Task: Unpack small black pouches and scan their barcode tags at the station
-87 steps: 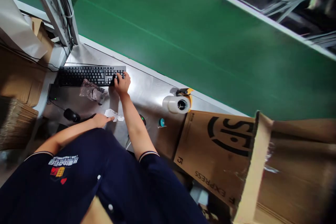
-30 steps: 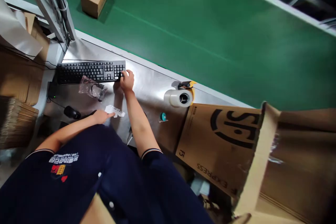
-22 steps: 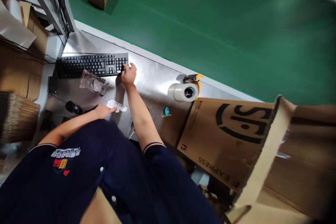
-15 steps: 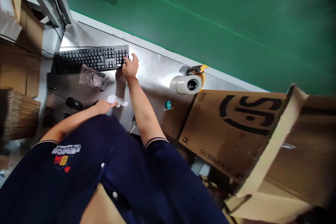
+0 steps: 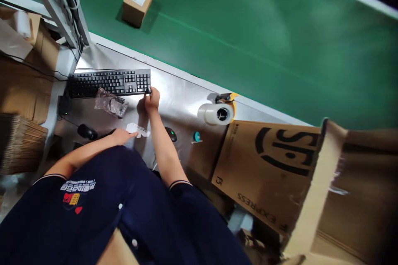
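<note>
1. Right hand (image 5: 152,100) sits at the number-pad corner of the keyboard (image 5: 105,83), fingers loosely curled; I cannot tell whether they press keys or merely rest there. A wrong key could be struck, since the fingers bunch at the keyboard's edge.
2. Left hand (image 5: 122,136) has a finger reaching onto the white label (image 5: 133,127), which lies near the person's body, below the keyboard. The thumb is hidden, so I cannot tell a pinch from a light touch. If only touching, the label could slide, crease or cling to the bench (image 5: 174,91).
3. Crinkled plastic bag (image 5: 102,100) lies against the keyboard's lower edge; it could ride onto the keys if nudged.
4. Black mouse (image 5: 171,134) lies just beside the right forearm, which could knock it when drawn back.
5. Tape roll (image 5: 209,114) rests on its side, so a bump could roll it.
</note>
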Demonstrator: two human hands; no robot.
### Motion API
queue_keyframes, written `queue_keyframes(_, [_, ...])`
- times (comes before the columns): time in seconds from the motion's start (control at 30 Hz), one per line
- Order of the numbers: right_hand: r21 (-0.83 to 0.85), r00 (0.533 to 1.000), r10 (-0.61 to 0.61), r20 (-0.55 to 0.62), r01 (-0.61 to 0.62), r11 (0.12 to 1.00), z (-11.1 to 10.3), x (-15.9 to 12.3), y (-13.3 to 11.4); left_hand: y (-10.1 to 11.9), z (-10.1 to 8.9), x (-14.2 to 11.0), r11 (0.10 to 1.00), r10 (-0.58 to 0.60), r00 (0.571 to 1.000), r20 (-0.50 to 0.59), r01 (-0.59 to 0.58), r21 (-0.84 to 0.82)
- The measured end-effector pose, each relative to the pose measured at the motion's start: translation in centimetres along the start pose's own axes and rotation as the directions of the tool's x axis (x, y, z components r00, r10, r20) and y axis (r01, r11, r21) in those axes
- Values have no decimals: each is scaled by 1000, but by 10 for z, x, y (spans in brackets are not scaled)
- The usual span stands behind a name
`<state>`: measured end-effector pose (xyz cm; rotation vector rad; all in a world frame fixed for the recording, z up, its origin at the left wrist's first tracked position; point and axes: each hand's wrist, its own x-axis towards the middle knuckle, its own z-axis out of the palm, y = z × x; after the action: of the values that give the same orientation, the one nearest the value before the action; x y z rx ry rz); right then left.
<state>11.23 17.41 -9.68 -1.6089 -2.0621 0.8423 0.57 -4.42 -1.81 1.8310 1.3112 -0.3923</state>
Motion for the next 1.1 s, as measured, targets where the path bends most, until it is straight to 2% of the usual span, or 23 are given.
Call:
queue_keyframes(0.17, [-120, 997, -74, 29, 76, 990, -7, -19, -15, -2, 6, 3, 1000, -5, 1000, -15, 5, -10])
queue_keyframes(0.33, [-170, 991, -127, -38, 119, 978, -6, -22, -26, -3, 10, 7, 999, -18, 1000, -24, 18, -30])
queue_keyframes(0.4, [-175, 990, -140, -10, 136, 975, -4, -20, -27, -3, 11, 9, 999, -24, 999, -31, 23, -39])
queue_keyframes(0.5, [-162, 990, -136, 38, 140, 977, -2, -13, -28, -3, 12, 9, 998, -21, 999, -38, 19, -54])
queue_keyframes(0.63, [-168, 997, -79, -9, 77, 983, -4, 5, -29, -4, 14, 8, 998, 3, 999, -43, -6, -63])
queue_keyframes(0.73, [-154, 999, -39, -3, 38, 987, -7, 17, -35, -6, 13, 8, 998, 18, 999, -45, -21, -57])
queue_keyframes(0.93, [-140, 994, -90, 66, 99, 985, -5, 25, -55, -6, 16, 6, 996, 22, 999, -39, -25, -86])
queue_keyframes(1.03, [-146, 989, -63, 132, 82, 986, -3, 29, -64, 2, 21, -1, 992, 15, 999, -40, -20, -125])
queue_keyframes(1.1, [-130, 988, -50, 147, 69, 989, -13, 30, -78, 3, 12, -2, 990, 5, 997, -74, -15, -138])
